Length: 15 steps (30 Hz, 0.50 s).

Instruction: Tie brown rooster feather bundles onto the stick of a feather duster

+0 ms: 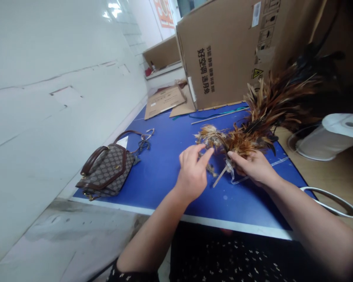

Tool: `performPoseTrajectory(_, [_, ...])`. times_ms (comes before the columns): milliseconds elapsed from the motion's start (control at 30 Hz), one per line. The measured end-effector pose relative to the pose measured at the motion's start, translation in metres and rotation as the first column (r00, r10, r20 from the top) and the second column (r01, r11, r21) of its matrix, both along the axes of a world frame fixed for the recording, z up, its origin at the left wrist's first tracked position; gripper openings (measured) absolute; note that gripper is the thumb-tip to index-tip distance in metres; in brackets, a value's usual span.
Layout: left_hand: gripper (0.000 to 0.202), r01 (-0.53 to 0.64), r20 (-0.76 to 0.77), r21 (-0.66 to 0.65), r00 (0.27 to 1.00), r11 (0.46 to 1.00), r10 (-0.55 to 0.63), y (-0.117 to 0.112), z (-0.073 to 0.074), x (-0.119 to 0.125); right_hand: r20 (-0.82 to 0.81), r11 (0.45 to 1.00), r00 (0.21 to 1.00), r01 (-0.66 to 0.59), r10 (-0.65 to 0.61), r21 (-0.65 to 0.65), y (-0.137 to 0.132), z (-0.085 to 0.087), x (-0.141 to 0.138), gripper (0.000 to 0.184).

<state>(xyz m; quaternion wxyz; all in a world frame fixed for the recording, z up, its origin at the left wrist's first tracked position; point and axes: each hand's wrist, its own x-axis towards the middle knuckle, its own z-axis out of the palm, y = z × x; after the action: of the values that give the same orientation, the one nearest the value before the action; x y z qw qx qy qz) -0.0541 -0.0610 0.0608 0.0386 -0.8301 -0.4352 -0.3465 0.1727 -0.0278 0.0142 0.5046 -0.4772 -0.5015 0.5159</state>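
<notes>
My left hand (192, 170) is at a small pile of pale and brown feathers (211, 134), fingers bent and thumb slightly apart from the index finger. No feather shows clearly between them. Thin stems stick out beside that hand. In my closed right hand (254, 166) is a feather duster (273, 105), gripped near its lower end. Its long brown and black plumes reach up to the right. A pale stick end (220, 177) and clear plastic strip (231, 168) poke out below my right thumb.
A brown patterned handbag (106, 168) stands on the blue table (159, 176) at left. Behind rises a large cardboard box (226, 58), with flat cardboard (164, 101) beside it. At right are a white spool (332, 135) and a white ring-shaped handle (332, 199).
</notes>
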Motion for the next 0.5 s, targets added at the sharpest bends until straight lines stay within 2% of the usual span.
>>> performPoseTrajectory(67, [0.036, 0.016, 0.203, -0.12, 0.979, 0.993, 0.009, 0.0, -0.011, 0.005, -0.025, 1.0, 1.0, -0.018, 0.018, -0.006, -0.001, 0.003, 0.0, 0.053])
performPoseTrajectory(100, [0.031, 0.064, 0.298, -0.23, 0.954, 0.971, 0.008, 0.0, -0.016, 0.008, -0.032, 0.999, 0.999, -0.034, 0.034, -0.007, -0.002, 0.004, 0.0, 0.053])
performPoseTrajectory(133, [0.028, 0.138, 0.393, -0.364, 0.919, 0.921, 0.017, 0.0, -0.021, 0.012, -0.037, 0.999, 0.998, -0.052, 0.052, -0.008, -0.003, 0.006, 0.0, 0.054])
performPoseTrajectory(167, [0.028, 0.236, 0.488, -0.501, 0.872, 0.832, 0.047, 0.0, -0.026, 0.015, -0.038, 0.997, 0.997, -0.073, 0.073, -0.008, -0.004, 0.007, 0.0, 0.054])
performPoseTrajectory(233, [0.032, 0.474, 0.653, -0.672, 0.741, 0.569, 0.155, 0.001, -0.032, 0.022, -0.026, 0.992, 0.991, -0.13, 0.129, -0.007, -0.006, 0.01, 0.0, 0.054])
performPoseTrajectory(267, [0.035, 0.586, 0.711, -0.683, 0.67, 0.437, 0.214, 0.0, -0.034, 0.025, -0.013, 0.987, 0.987, -0.158, 0.158, -0.001, -0.007, 0.011, 0.0, 0.054])
performPoseTrajectory(300, [0.038, 0.677, 0.752, -0.659, 0.605, 0.327, 0.262, 0.0, -0.035, 0.028, 0.006, 0.983, 0.983, -0.184, 0.184, 0.01, -0.007, 0.012, 0.001, 0.054])
performPoseTrajectory(333, [0.039, 0.743, 0.778, -0.622, 0.553, 0.247, 0.298, -0.001, -0.035, 0.03, 0.031, 0.978, 0.978, -0.205, 0.205, 0.027, -0.008, 0.013, 0.002, 0.053])
performPoseTrajectory(400, [0.041, 0.81, 0.803, -0.564, 0.491, 0.164, 0.336, -0.003, -0.035, 0.033, 0.09, 0.969, 0.969, -0.237, 0.23, 0.071, -0.009, 0.014, 0.004, 0.051])
performPoseTrajectory(500, [0.04, 0.823, 0.804, -0.551, 0.48, 0.138, 0.351, -0.006, -0.036, 0.033, 0.163, 0.958, 0.958, -0.256, 0.234, 0.13, -0.01, 0.016, 0.005, 0.046])
